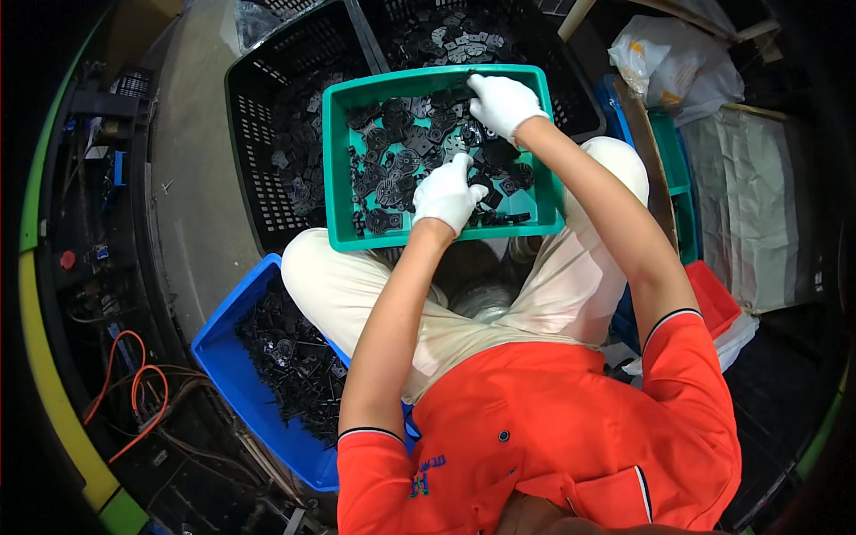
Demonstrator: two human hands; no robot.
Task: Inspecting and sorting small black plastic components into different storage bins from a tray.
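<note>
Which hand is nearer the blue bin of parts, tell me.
Left. The left hand, over the near side of the green tray, is forward and right of the bin; the right hand, near the tray's far rim, is farther off.

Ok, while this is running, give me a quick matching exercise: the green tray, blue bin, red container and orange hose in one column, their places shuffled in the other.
Things
1. Green tray
2. Blue bin
3. Red container
4. Orange hose

Places
A. Close by the person's right sleeve
B. Beneath the gloved left hand and right hand
C. Looped at the far left of the picture
D. Beside the person's left thigh, with black parts inside

Pairs: 1-B, 2-D, 3-A, 4-C
</note>
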